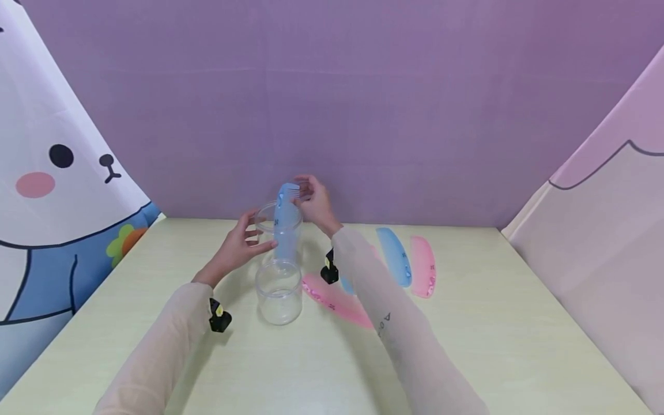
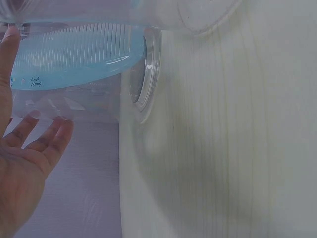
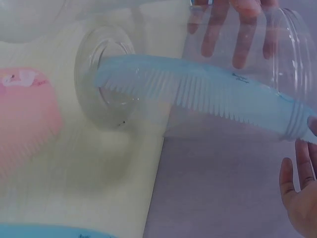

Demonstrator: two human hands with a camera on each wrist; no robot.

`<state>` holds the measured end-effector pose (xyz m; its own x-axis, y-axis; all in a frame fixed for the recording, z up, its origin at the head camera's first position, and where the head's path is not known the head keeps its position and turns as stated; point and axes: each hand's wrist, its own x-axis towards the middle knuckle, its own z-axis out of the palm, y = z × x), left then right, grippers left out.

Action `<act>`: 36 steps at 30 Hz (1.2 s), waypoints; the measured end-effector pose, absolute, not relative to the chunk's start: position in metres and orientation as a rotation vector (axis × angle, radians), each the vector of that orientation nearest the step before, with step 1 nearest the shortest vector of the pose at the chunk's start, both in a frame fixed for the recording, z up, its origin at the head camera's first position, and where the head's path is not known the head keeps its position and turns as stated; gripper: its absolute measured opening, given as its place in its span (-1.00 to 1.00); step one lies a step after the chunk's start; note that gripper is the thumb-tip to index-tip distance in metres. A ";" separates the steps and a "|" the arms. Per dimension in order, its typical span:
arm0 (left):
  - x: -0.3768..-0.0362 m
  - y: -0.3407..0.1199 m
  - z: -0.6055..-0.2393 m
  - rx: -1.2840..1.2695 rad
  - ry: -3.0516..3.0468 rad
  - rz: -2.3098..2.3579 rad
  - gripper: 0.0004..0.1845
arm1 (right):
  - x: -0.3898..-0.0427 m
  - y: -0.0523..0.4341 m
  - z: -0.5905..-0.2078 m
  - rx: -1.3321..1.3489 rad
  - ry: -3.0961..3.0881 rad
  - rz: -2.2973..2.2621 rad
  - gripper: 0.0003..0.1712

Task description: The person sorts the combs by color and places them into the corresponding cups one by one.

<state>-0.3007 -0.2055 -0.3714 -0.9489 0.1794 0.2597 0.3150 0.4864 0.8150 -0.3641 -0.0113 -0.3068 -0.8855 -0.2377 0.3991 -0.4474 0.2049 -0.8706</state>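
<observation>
Left wrist: small dark unreadable print on blue comb point(image 2: 74, 57) in clear jar point(image 2: 143, 74).

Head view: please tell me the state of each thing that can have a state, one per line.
Far clear jar: upright, open, steadied by left hand.
Blue comb: standing in it, top pinched by right hand.
Near clear jar: upright, open, holds nothing.
Other combs: flat on table.

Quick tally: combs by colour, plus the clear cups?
Blue combs: 2 (one in the far cup, one on the table)
Pink combs: 2 ()
Clear plastic cups: 2 ()
Total: 6; a further blue edge behind the right forearm is unclear.
</observation>
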 end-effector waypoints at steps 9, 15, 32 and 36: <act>-0.302 -0.208 -0.373 -0.435 -2.575 -1.483 -0.01 | -0.366 0.006 -0.303 0.769 -2.181 1.773 -0.48; -0.296 -0.205 -0.365 -0.418 -2.593 -1.504 -0.04 | -0.362 0.027 -0.301 0.791 -2.194 1.779 -0.48; -0.277 -0.198 -0.347 -0.394 -2.619 -1.510 -0.09 | -0.373 0.077 -0.355 0.602 -2.470 1.681 -0.48; -0.276 -0.197 -0.347 -0.392 -2.617 -1.508 -0.08 | -0.375 0.084 -0.369 0.578 -2.528 1.639 -0.49</act>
